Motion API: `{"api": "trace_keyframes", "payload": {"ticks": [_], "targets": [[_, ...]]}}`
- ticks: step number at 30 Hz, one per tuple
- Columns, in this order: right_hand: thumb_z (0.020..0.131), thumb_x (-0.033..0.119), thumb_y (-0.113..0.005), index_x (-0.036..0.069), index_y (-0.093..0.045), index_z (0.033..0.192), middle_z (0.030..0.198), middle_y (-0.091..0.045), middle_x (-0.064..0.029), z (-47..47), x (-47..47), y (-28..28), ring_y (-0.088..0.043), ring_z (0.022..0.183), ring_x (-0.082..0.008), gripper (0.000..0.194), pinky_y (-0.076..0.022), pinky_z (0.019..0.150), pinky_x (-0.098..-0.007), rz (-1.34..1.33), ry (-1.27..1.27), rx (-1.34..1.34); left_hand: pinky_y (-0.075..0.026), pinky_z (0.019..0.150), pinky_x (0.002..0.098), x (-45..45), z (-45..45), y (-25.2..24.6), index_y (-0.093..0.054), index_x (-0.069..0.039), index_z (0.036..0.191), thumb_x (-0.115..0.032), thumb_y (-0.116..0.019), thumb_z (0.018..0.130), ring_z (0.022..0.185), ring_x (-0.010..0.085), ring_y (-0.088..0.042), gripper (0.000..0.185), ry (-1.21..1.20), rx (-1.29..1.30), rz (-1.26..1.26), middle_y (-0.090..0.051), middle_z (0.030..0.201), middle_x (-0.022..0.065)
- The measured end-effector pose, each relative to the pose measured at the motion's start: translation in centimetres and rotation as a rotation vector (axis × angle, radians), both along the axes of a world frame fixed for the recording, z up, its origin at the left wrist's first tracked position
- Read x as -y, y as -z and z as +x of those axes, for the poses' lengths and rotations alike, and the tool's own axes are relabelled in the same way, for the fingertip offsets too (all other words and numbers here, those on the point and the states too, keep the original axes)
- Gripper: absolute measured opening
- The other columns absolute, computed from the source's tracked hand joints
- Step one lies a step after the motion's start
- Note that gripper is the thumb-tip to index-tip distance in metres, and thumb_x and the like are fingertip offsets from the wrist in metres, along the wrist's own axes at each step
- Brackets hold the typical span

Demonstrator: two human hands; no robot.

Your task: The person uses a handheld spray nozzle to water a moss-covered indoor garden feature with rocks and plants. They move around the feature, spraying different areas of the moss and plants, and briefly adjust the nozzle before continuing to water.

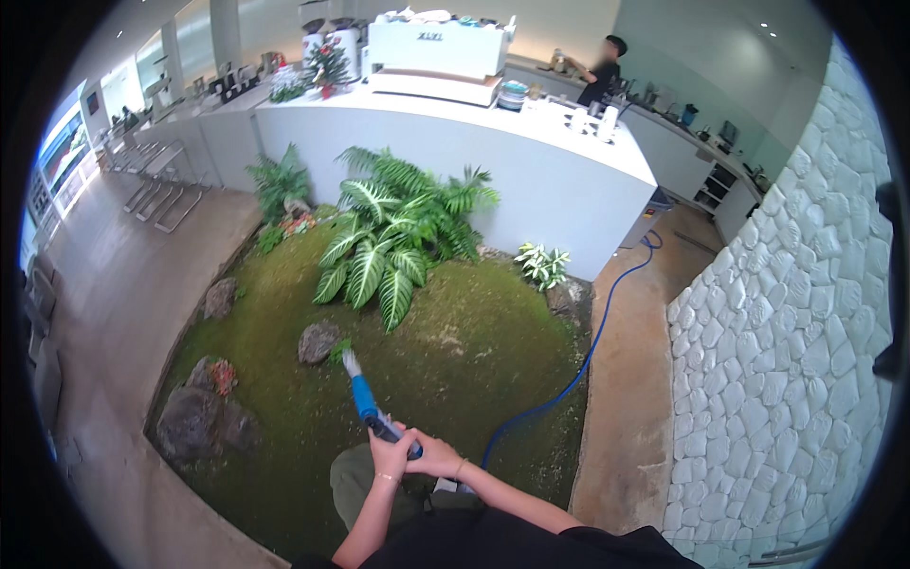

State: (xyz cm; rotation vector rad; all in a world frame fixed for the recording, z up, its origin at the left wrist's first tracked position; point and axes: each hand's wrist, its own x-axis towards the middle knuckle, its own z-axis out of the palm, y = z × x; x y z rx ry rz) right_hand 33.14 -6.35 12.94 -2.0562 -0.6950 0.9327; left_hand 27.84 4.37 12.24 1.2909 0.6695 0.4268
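Both my hands are wrapped around a blue and dark hose spray gun (364, 402), held out in front of my body. My left hand (388, 455) and my right hand (435, 456) meet at its grip, so the trigger is hidden. A whitish patch (350, 363) shows at the far end; whether it is water or a pale tip I cannot tell. It points towards a small green plant (340, 350) beside a grey rock (318, 343) on the mossy bed (455, 398). A blue hose (544, 407) runs over the moss and disappears by my legs.
Large striped-leaf plants (370, 267) and ferns grow against a white counter (554, 185). Bigger rocks (188, 423) stand at left. An espresso machine (437, 57) sits on the counter; a person (603, 75) stands behind it. A white stone wall (771, 355) rises at right.
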Motion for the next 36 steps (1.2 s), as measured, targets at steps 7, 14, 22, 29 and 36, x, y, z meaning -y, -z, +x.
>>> {"api": "trace_keyframes", "payload": {"ticks": [7, 14, 22, 29, 36], "targets": [[0.058, 0.027, -0.075, 0.005, -0.06, 0.081, 0.071, -0.064, -0.0082, -1.6, -0.2, 2.6, -0.062, 0.069, -0.0165, 0.035, -0.0477, 0.067, -0.0303, 0.326, 0.107, -0.118, -0.048, 0.06, 0.0277, 0.5, -1.4, 0.0, -0.046, 0.0, 0.1, -0.004, -0.067, 0.066, 0.066, 0.0123, -0.058, 0.041, -0.055, -0.001, 0.074, -0.058, 0.075, 0.0045], [0.063, 0.007, -0.067, 0.0, -0.055, 0.092, 0.084, -0.06, -0.0038, -2.7, -1.1, 3.2, -0.057, 0.072, -0.0108, 0.032, -0.047, 0.066, -0.0256, 0.529, 0.072, -0.557, -0.046, 0.063, 0.0268, 0.1, -2.6, -0.2, -0.043, -0.002, 0.097, 0.003, -0.063, 0.068, 0.069, 0.0105, -0.054, 0.035, 0.021, -0.023, 0.15, -0.054, 0.076, 0.0022], [0.064, 0.003, -0.062, -0.001, -0.054, 0.085, 0.065, -0.057, -0.0041, -2.4, -1.3, 2.8, -0.055, 0.051, -0.0111, 0.023, -0.0461, 0.048, -0.0233, 0.33, -0.069, -0.632, -0.049, 0.066, 0.0296, 0.1, -4.1, 1.7, -0.043, -0.001, 0.096, 0.002, -0.059, 0.07, 0.074, 0.0132, -0.058, 0.03, -0.042, 0.096, -0.021, -0.057, 0.079, 0.0047], [0.06, 0.003, -0.064, -0.001, -0.054, 0.086, 0.065, -0.056, -0.0043, -1.7, -1.7, 2.9, -0.055, 0.053, -0.0101, 0.029, -0.0451, 0.048, -0.0225, 0.345, -0.152, -0.632, -0.047, 0.062, 0.0275, 0.4, -4.2, 1.6, -0.038, -0.002, 0.101, 0.003, -0.06, 0.07, 0.069, 0.011, -0.055, 0.038, -0.086, 0.109, -0.058, -0.052, 0.075, 0.0028], [0.062, 0.004, -0.065, 0.0, -0.054, 0.082, 0.063, -0.056, -0.0036, -0.5, -1.8, 2.7, -0.054, 0.05, -0.0094, 0.023, -0.0437, 0.046, -0.022, 0.292, -0.225, -0.703, -0.045, 0.057, 0.0258, 0.8, -3.9, 2.1, -0.038, -0.002, 0.102, 0.0, -0.063, 0.07, 0.065, 0.01, -0.053, 0.04, -0.189, 0.089, -0.043, -0.052, 0.077, 0.0027]]}}
